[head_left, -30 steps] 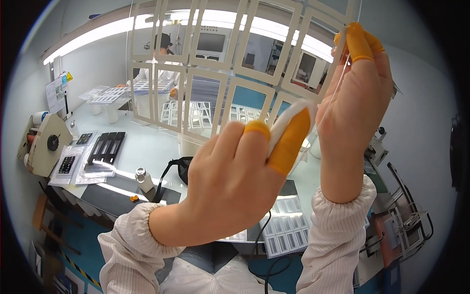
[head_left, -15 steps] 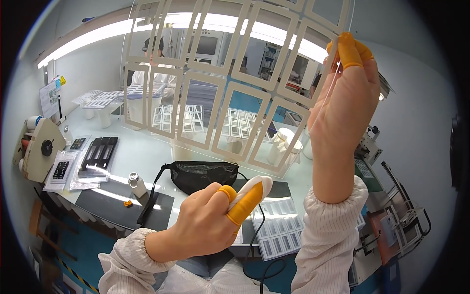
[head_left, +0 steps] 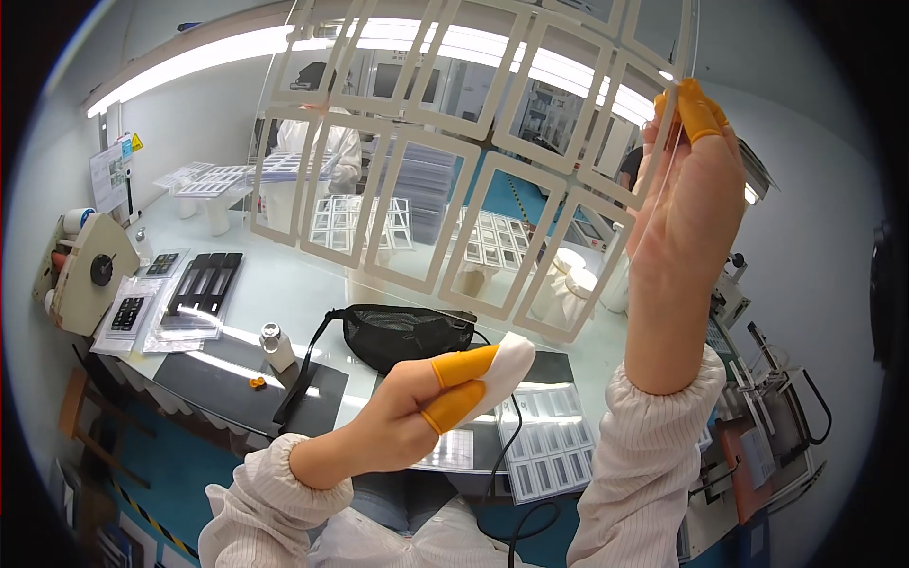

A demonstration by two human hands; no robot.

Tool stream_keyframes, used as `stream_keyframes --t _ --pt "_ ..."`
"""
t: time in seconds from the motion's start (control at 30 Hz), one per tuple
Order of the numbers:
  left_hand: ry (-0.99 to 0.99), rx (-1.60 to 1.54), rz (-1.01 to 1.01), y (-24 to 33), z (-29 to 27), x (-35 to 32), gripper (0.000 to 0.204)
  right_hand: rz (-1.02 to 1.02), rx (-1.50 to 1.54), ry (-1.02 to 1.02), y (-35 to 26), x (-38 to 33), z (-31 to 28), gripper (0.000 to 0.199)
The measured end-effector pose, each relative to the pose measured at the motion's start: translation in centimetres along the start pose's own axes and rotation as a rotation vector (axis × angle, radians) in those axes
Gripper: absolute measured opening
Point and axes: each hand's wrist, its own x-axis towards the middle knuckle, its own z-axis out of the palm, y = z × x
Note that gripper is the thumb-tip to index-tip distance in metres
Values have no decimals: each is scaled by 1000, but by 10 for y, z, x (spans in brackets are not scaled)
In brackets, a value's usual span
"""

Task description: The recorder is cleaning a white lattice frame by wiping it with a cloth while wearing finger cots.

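My right hand (head_left: pixel 689 204), with orange finger cots on its fingertips, grips the right edge of a clear sheet (head_left: pixel 436 139) printed with rows of pale rectangular frames. The sheet is held up and tilted above the table, its top cut off by the picture. A folded white cloth (head_left: pixel 512 367) is pinched in my left hand (head_left: pixel 402 407), which also wears orange finger cots. The cloth is below the sheet's lower edge and apart from it. Behind my left hand lies a black mesh pouch (head_left: pixel 407 336) with a strap and a cable.
Another framed sheet (head_left: pixel 547 435) lies at the table's front right. To the left are a small bottle (head_left: pixel 276 350), loose orange finger cots (head_left: pixel 257 382), black strips (head_left: pixel 204 289) and a beige machine (head_left: pixel 90 275). Covered jars (head_left: pixel 573 298) and a person (head_left: pixel 341 147) show through the raised sheet.
My left hand has turned, its cot-covered fingers now pointing right along with the cloth. In the picture, my right hand and the sheet sit slightly farther right and lower; the whole view has shifted too.
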Motion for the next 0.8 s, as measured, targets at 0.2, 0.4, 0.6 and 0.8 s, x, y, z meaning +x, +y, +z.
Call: stream_keyframes --t 0.2,0.4,0.6,0.8 --pt "-81 -865 -149 -33 -11 27 31 125 -83 17 2 -2 -1 25" --pt "-207 -1019 -110 -43 -1 33 31 19 -132 -32 6 -16 5 20" --pt "-116 -995 -266 -55 5 3 29 21 -114 -7 6 -18 -2 18" --pt "-73 -968 -329 -58 0 -3 27 31 -84 -54 3 -23 -3 16"
